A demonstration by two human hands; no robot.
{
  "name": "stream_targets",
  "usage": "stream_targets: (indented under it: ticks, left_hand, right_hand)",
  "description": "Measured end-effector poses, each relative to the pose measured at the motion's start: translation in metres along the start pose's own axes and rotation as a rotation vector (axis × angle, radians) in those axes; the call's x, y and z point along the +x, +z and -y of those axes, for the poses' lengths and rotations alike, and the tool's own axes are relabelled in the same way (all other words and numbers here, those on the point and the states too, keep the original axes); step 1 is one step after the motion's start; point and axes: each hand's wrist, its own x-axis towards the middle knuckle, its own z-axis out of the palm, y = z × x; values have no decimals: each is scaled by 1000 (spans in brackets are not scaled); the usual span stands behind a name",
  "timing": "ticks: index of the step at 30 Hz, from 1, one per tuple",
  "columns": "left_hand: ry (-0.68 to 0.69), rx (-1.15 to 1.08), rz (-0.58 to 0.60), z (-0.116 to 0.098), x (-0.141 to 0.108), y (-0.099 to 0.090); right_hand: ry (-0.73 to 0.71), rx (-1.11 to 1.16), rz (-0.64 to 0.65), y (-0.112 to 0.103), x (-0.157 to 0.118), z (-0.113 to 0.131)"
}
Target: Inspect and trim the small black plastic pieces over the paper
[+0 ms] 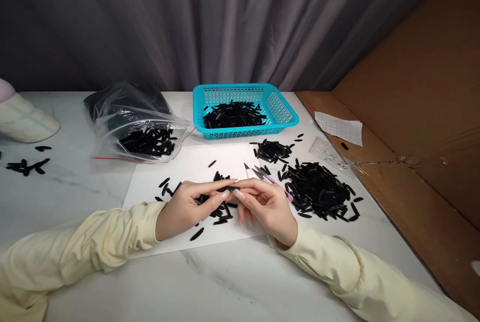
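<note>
Between the fingertips of both hands is a small, slim black piece point(229, 189), its exact kind unclear. My left hand point(193, 207) pinches its left end between thumb and fingers. On the other end, my right hand point(264, 207) pinches with thumb and index finger, its lower fingers curled beneath. Under the hands, a white sheet point(150, 232) carries several loose black pieces point(197, 233) of the same look. Thread snips with a pink handle point(285, 192) lie just beyond my right hand, blades pointing away to the left.
A blue plastic basket point(291, 121) holding black pieces stands at the back. Left of it lies an open zip bag point(127, 117) of them. Piles point(318, 189) sit at right, near a cardboard wall point(420, 87) and a paper slip point(339, 128). A pale cup-like container point(26, 117) is far left.
</note>
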Motion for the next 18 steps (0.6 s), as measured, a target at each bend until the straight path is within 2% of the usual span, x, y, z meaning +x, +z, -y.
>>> stream_targets:
  ticks: [10, 18]
  left_hand:
    - [41, 4, -24, 1, 0, 1]
    - [22, -6, -4, 1, 0, 1]
  right_hand:
    - [-6, -12, 30, -2, 0, 0]
    - [45, 99, 51, -2, -2, 5]
